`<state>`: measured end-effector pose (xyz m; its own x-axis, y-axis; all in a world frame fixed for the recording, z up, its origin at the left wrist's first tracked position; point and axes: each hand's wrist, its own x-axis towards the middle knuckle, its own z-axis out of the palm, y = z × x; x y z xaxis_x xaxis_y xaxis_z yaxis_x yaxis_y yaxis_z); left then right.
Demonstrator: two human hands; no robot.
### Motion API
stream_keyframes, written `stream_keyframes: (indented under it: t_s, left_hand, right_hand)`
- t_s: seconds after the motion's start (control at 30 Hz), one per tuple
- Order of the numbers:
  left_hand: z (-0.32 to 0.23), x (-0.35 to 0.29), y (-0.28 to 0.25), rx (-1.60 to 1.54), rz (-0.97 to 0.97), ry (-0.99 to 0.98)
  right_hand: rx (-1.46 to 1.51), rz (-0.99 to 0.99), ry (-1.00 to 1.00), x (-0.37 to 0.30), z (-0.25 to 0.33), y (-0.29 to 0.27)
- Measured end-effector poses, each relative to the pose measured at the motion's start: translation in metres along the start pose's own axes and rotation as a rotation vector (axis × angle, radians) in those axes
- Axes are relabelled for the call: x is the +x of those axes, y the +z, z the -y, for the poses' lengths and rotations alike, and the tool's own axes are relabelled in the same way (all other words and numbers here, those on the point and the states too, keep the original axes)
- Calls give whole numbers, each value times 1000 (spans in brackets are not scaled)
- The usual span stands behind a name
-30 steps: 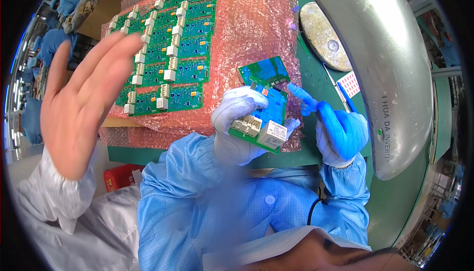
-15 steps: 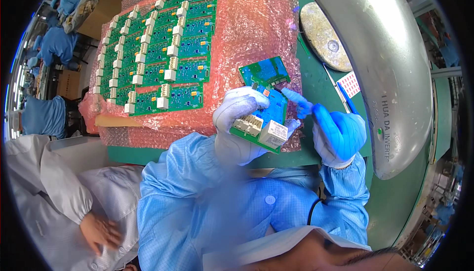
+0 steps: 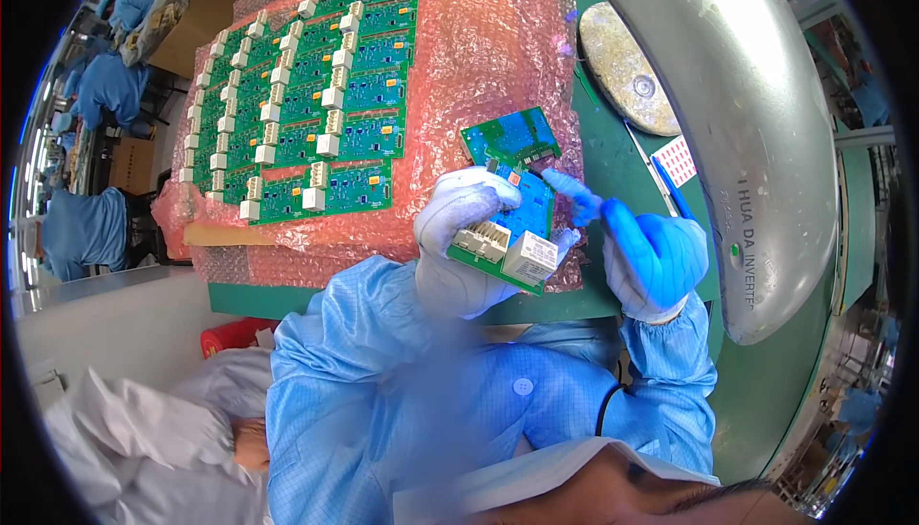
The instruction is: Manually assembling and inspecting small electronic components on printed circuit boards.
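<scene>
My left hand (image 3: 459, 214) wears a white glove and grips a green circuit board (image 3: 528, 207), tilted toward me. On its near end sit a white box-shaped relay (image 3: 531, 259) and a slotted white connector (image 3: 481, 240). Blue-lit gloved fingertips (image 3: 572, 197) show past its right edge. My right hand (image 3: 656, 257), also gloved and lit blue, is beside them with its fingers bent together. Whatever it pinches, if anything, is too small to make out. Another green board section (image 3: 510, 135) shows just beyond; I cannot tell whether it joins the held board.
Rows of green boards with white parts (image 3: 306, 109) lie on pink bubble wrap (image 3: 479, 42) over the green table (image 3: 780, 401). A large grey lamp arm (image 3: 747, 142) arches at right. Near it are a round stone-like base (image 3: 627, 70), a label sheet (image 3: 677, 163) and a blue pen (image 3: 673, 190). A co-worker's sleeve (image 3: 153, 420) is at lower left.
The co-worker at lower left has drawn back and lowered an arm, baring a red object beside the table. My hands and the held circuit board have hardly moved.
</scene>
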<state>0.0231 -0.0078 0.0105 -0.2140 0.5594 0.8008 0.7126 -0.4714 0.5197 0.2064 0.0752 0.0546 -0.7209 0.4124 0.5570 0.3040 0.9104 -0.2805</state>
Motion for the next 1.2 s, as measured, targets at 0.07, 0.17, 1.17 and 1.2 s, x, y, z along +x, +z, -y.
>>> stream_keyframes:
  t_s: [0.07,0.17,1.17,1.2]
  left_hand:
    - [-1,0,0,7,7,-6]
    - [0,0,-1,19,30,-9]
    - [-1,-2,0,-101,-13,-3]
    - [-1,-2,-1,-87,-4,-3]
  right_hand:
    - [25,-7,-1,0,0,2]
    - [61,-17,-1,0,-5,2]
    - [407,-151,-78,1,-12,14]
    - [418,-156,-79,2,-12,15]
